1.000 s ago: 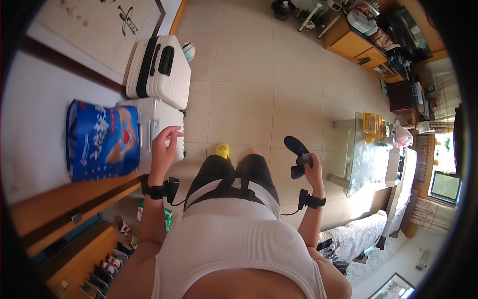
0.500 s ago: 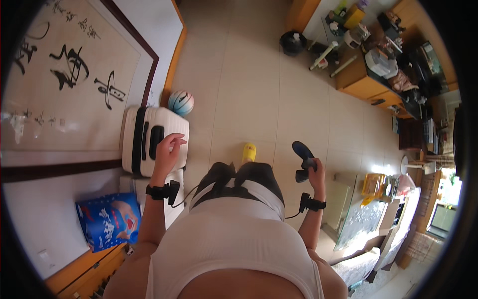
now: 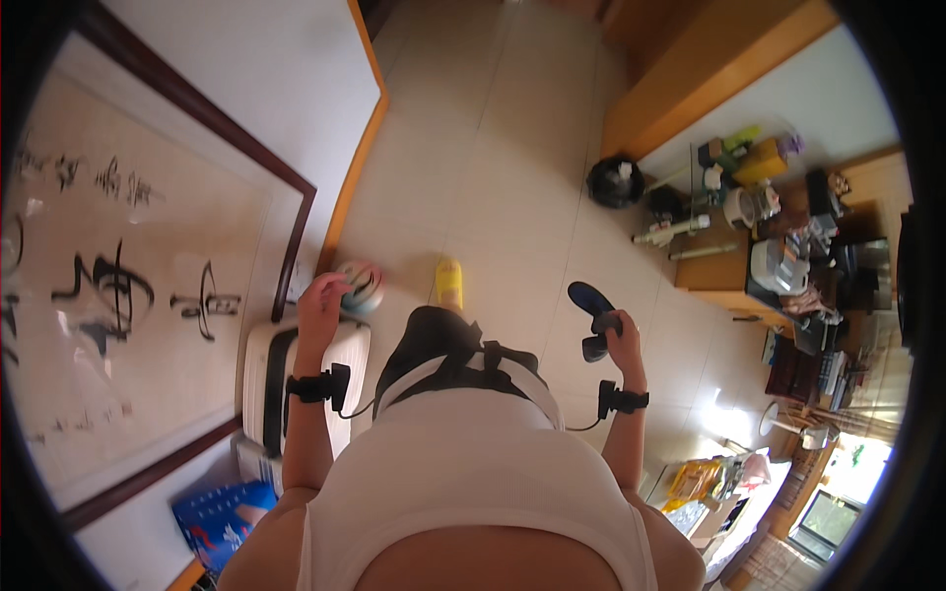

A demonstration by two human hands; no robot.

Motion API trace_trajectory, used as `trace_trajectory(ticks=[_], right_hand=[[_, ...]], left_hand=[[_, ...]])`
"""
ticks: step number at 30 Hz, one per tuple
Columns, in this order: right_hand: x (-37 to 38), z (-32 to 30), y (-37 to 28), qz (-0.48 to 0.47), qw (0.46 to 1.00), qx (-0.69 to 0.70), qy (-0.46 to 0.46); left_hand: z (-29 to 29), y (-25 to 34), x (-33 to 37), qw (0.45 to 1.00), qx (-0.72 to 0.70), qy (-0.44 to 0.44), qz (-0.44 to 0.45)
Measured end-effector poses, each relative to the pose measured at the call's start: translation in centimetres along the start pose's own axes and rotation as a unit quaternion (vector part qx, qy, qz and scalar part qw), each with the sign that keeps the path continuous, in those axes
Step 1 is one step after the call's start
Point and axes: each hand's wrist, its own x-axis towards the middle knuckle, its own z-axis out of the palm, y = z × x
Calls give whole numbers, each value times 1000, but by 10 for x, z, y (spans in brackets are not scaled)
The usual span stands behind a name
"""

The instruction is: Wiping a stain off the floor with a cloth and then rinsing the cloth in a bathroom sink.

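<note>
My right hand (image 3: 623, 340) is closed around dark slippers (image 3: 589, 297), held out over the floor at my right. One shows a long blue inner sole; the dark piece (image 3: 594, 348) below it is partly hidden, and looks like the second of the pair. Held up at my left, my left hand (image 3: 321, 303) has loosely bent fingers and nothing visible in it. In the view it overlaps the edge of a pink and blue ball (image 3: 362, 287), above a white suitcase (image 3: 345, 351). A yellow slipper (image 3: 449, 281) is on my forward foot.
On the left, a framed calligraphy piece (image 3: 148, 286) covers the wall beside an orange-trimmed corner (image 3: 382, 103). A blue bag (image 3: 222, 522) lies behind the suitcase. At right stand a black bin (image 3: 616, 182) and a wooden cabinet (image 3: 711, 276) loaded with household items. Pale tiles (image 3: 503, 187) stretch ahead.
I have stepped forward: the suitcase, ball and wall frame slid back past me, while the bin and cabinet shifted in view. My right hand still holds the slippers.
</note>
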Motion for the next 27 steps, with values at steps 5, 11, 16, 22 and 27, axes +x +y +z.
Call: trace_trajectory(ticks=[5,11,16,22,27], right_hand=[[125,-6,-67,0,1000,19,2],[279,-3,-107,-8,999,33,29],[435,4,-116,-29,999,21,8],[636,-3,-164,-45,999,6,-7],[784,-2,-228,-60,995,-12,-74]], left_hand=[[10,39,178,999,-38,-25,13],[32,53,346,997,-4,-65,35],[50,48,481,999,7,33,33],[62,72,643,997,28,68,23],[65,99,760,996,13,92,13]])
